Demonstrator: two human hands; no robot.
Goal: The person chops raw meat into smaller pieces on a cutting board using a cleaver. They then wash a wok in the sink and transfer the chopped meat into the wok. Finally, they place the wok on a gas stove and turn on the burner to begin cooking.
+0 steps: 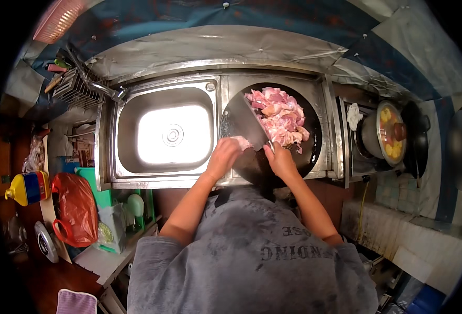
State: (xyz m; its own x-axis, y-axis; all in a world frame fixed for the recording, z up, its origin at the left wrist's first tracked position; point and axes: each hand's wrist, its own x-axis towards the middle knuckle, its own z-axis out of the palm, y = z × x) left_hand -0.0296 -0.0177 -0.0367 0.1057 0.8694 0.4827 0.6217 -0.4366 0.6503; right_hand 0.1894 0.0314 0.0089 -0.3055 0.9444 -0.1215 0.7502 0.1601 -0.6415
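A wide cleaver (246, 119) lies tilted over a dark round board or pan (311, 102), its handle in my right hand (282, 159). Just left of it, my left hand (225, 155) holds a pale piece of raw meat (242, 142) by the blade's lower end. Several chunks of raw meat (280, 114) are heaped on the dark round surface, to the right of the blade. Whether this surface is a board or a pan I cannot tell.
Left of the round surface is a stainless steel sink (129, 129) with a faucet (115, 93). A glass-lidded pot (372, 133) stands on a stove at the right. A red plastic bag (76, 208) and a yellow jug (25, 188) are at the left.
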